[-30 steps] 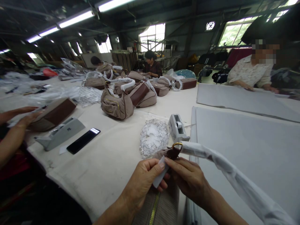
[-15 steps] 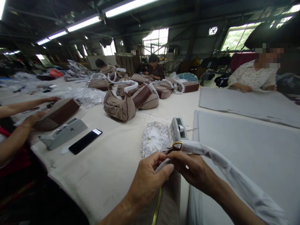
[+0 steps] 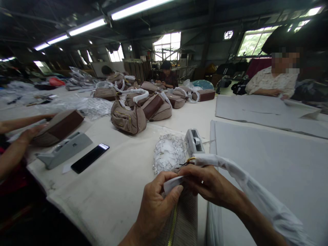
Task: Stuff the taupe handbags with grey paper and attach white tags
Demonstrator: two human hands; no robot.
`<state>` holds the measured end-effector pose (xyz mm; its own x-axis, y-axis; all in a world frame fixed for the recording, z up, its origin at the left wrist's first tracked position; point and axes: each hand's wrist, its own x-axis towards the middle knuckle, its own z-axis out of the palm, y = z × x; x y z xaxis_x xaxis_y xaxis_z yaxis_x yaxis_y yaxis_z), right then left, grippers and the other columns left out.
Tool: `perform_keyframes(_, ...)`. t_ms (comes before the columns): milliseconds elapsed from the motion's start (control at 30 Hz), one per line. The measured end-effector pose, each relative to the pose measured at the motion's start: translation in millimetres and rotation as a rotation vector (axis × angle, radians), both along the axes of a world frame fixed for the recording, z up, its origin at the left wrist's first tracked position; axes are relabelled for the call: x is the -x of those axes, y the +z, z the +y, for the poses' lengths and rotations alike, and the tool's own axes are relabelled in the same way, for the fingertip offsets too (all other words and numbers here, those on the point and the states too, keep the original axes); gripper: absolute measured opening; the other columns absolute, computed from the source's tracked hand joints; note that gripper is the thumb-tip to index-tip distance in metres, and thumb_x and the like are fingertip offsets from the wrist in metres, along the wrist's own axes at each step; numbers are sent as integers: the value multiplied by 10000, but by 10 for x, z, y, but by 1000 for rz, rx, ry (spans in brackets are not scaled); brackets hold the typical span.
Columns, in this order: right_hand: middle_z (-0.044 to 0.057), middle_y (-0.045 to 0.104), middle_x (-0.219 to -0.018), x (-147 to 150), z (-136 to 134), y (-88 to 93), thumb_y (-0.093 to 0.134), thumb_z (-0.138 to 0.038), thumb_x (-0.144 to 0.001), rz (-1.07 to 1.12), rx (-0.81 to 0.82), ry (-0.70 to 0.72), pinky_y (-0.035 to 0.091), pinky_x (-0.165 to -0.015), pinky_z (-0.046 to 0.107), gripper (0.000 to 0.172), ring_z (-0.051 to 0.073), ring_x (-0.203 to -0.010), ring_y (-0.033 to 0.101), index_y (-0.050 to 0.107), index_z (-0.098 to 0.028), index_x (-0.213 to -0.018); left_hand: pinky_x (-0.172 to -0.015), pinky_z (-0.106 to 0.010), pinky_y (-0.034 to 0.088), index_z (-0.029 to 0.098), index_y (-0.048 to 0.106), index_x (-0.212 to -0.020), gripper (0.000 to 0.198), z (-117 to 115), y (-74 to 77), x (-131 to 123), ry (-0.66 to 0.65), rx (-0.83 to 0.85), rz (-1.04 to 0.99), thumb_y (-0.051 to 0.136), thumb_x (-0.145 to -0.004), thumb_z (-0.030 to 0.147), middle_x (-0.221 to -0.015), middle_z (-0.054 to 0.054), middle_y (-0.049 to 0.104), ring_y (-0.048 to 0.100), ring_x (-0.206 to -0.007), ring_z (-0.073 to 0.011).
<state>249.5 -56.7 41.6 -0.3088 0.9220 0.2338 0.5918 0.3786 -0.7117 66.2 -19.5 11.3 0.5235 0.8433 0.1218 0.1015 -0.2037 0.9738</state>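
A taupe ribbed handbag (image 3: 188, 218) with a gold zipper lies under my hands, its near part cut off by the frame. My left hand (image 3: 156, 201) is closed, pinching a white paper slip (image 3: 171, 184) between thumb and fingers. Bent over the bag's far end, my right hand (image 3: 214, 186) has its fingertips at the slip's other edge; they partly hide the strap joint. A gold ring (image 3: 191, 159) shows just beyond those fingers. From it the handbag's strap (image 3: 238, 174), wrapped in white paper, arches right over my right forearm.
Beyond my hands sit a heap of small white slips (image 3: 169, 152) and a grey tape dispenser (image 3: 195, 141). White sheets (image 3: 269, 164) are stacked right. A phone (image 3: 90, 158), another dispenser (image 3: 64, 148) and a co-worker's hands on a bag (image 3: 60, 128) are left. More handbags (image 3: 129, 116) stand ahead.
The white slip stands out more between my left fingers, and both hands have shifted slightly left. At left, the co-worker's bag has moved a little left. The person at right has moved a sheet.
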Motion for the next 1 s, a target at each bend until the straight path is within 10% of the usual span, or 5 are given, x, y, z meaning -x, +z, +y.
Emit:
perform_keyframes(400, -13, 589, -650, 37, 62, 18, 519, -146, -855, 151, 149, 17, 401, -470, 169, 69, 92, -539, 565, 582, -165, -877, -540, -188, 451, 184, 615, -872, 103, -59, -60, -39, 89, -54, -104, 541, -860, 255, -646, 29, 604, 562, -554, -105)
perform_keyframes(767, 62, 663, -864, -141, 13, -374, 539, -92, -870, 62, -415, 102, 471, -625, 225, 247, 131, -734, 613, 585, -183, -1095, -575, -171, 477, 281, 646, -959, 235, -88, -256, -32, 50, -263, -231, 558, -833, 104, -774, 38, 616, 576, -578, -73)
perform_keyframes(1000, 74, 669, -769, -192, 14, -339, 545, -65, -860, -408, -819, 90, 512, -657, 311, 321, 196, -763, 628, 507, -65, -1178, -534, -168, 463, 225, 661, -878, 93, -120, -216, -59, 78, 6, -139, 587, -827, 198, -630, 38, 603, 578, -528, -87)
